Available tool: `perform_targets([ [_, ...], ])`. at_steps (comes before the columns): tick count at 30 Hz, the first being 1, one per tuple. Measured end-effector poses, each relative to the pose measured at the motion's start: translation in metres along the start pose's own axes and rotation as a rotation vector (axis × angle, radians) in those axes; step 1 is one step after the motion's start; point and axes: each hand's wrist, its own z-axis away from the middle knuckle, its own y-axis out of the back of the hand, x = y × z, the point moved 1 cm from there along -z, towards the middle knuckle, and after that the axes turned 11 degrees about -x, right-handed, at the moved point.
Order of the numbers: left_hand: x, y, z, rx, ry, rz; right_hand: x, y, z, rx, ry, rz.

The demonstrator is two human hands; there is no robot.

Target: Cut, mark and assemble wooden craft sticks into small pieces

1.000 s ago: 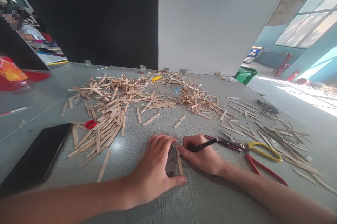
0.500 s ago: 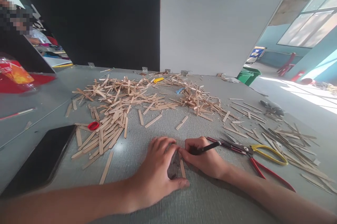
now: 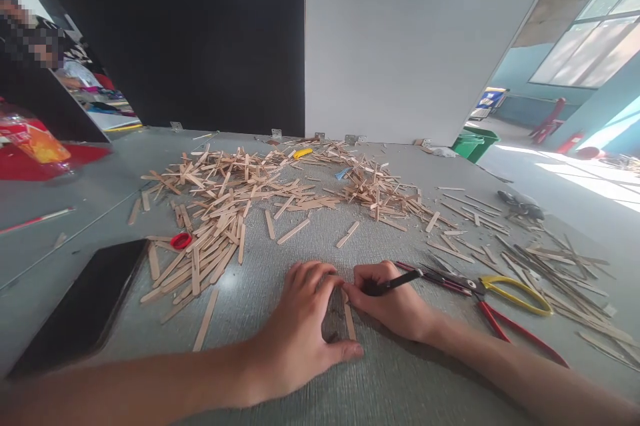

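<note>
A wooden craft stick (image 3: 349, 321) lies on the grey table in front of me, pointing away. My left hand (image 3: 306, 329) curves around its left side, index fingertip at the far end and thumb by the near end, steadying it. My right hand (image 3: 387, 303) is closed around a black pen (image 3: 400, 281). Its fingers meet the far end of the stick, and they hide the pen's tip. To the right lie scissors (image 3: 473, 285) with one yellow and one red handle, blades partly over dark red-handled items.
A loose heap of craft sticks (image 3: 240, 186) spreads across the table, with a red bottle cap (image 3: 181, 241) in it. A phone (image 3: 83, 306) lies left, a drink bottle (image 3: 35, 139) beyond. Thin wood strips (image 3: 565, 279) lie right. Dark and grey panels (image 3: 400, 46) stand behind. A person is far left.
The view has shifted slightly, so everything sits a little further right. Both hands, the pen and the stick keep nearly the same positions relative to each other.
</note>
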Motion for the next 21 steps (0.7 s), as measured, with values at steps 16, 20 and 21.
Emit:
perform_targets([
  [16,0.0007,0.0007,0.0001,0.056,-0.024,0.048,0.0047,-0.0008,0.0005,-0.022,-0.055,-0.147],
  [20,0.0011,0.0011,0.0019,0.085,-0.034,0.058,0.0031,0.0011,0.0012,-0.024,-0.109,-0.419],
  [21,0.0012,0.0012,0.0022,0.084,-0.036,0.056,0.0015,0.0018,0.0014,-0.013,-0.105,-0.414],
])
